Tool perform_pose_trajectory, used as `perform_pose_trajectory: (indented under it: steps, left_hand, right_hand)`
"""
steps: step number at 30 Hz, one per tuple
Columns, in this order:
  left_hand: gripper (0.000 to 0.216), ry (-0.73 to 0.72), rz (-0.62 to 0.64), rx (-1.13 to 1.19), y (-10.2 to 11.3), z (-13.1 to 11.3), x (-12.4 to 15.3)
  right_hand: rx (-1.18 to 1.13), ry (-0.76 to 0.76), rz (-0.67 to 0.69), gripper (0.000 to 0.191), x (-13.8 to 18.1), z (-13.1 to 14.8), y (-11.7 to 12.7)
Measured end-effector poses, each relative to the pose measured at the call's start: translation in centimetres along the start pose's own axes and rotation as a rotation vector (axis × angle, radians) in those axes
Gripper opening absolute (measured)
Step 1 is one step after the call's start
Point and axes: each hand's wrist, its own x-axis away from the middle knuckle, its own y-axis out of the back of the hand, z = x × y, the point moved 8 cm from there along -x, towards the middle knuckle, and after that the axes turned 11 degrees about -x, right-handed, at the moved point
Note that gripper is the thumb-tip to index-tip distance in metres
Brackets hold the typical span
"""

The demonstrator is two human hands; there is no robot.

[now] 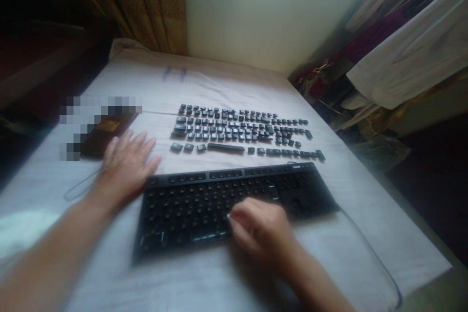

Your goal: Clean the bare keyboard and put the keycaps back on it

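Your left hand [127, 163] lies flat with fingers spread on the pale cloth [197, 282], thumb beside the top left corner of the black keyboard [183, 204], gripping nothing that shows. Just beyond its fingers is a brown object [106, 131]; a blocky mosaic hides its far side, so you cannot tell what it is. Your right hand [261, 226] is curled in over the keyboard's lower middle and covers part of it. At its fingertips shows 1 whitish speck, too blurred to say whether you are grasping something.

The keyboard lies nearest you, its key positions mostly bare, small pale dots showing in the dark. Beyond it, loose keycaps [229, 131] sit in rows; their legends are too small to read. The keyboard's cable [398, 296] is cut off at the bottom edge, and both your forearms leave the view there too.
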Motion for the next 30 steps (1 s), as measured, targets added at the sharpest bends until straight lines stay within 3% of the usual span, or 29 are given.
perform_pose_trajectory:
  steps: [11,30]
  left_hand:
    - [0.072,0.004,-0.012,-0.006,0.2,-0.2,-0.1]
    - [0.064,-0.048,-0.095,-0.006,0.3,-0.3,0.1]
  right_hand:
    - [0.11,-0.001,0.039,0.017,-0.1,-0.3,-1.7]
    - [0.068,-0.034,0.041,0.014,0.0,-0.5,-1.3]
